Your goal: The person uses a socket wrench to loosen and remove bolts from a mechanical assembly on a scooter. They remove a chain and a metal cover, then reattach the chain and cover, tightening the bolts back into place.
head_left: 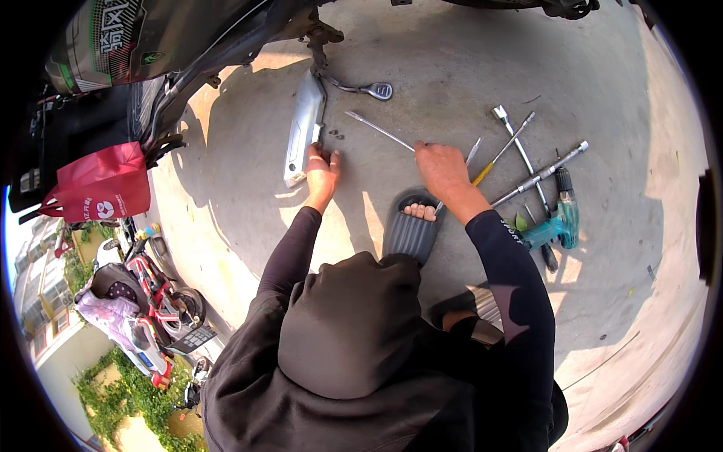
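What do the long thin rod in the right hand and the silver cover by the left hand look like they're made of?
Long thin rod: likely bare steel, grey with bright glints. Silver elongated cover: smooth, satin sheen; metal or silver-painted plastic, cannot tell which.

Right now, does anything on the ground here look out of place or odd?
Yes: a silver panel lies loose on the concrete by the left hand, off the scooter. Tools and a teal drill are scattered unsorted beside the right hand.

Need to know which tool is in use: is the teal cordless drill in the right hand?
No, the teal cordless drill lies on the concrete while the right hand grips a long thin metal rod.
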